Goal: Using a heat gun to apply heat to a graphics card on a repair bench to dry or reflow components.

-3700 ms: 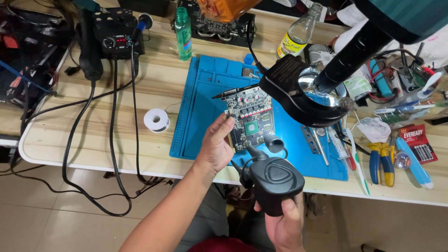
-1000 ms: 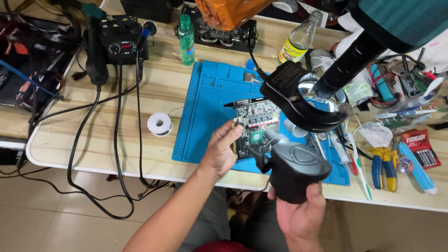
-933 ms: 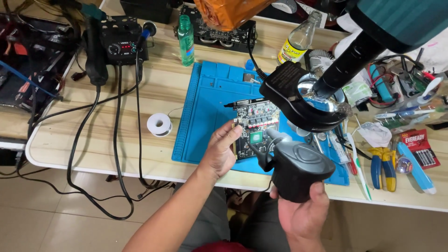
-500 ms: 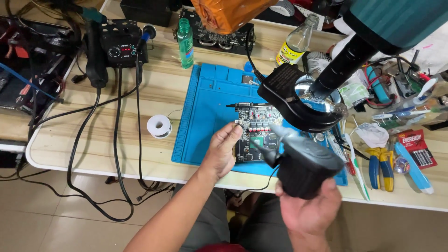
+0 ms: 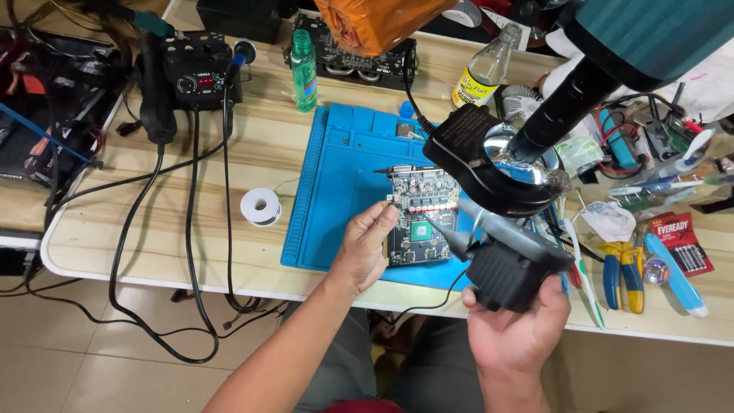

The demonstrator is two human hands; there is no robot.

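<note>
A dark circuit board (image 5: 419, 218) with a green chip lies on the blue work mat (image 5: 340, 183), partly under the black ring light (image 5: 482, 168) of a microscope. My left hand (image 5: 365, 246) grips the board's left edge with thumb and fingers. My right hand (image 5: 520, 325) holds a black handheld blower (image 5: 508, 264) at the table's front edge, its nozzle pointing left toward the board's right side. A thin black cord hangs down from the blower.
A solder spool (image 5: 261, 206) lies left of the mat. A soldering station (image 5: 195, 73) with trailing cables stands at the back left, next to a green bottle (image 5: 303, 60). Pliers (image 5: 621, 271), a battery pack (image 5: 683, 242) and several tools crowd the right side.
My right hand has lifted the blower from below the table edge up to the board's right side and turned its nozzle toward it. My left hand stays on the board's left edge.
</note>
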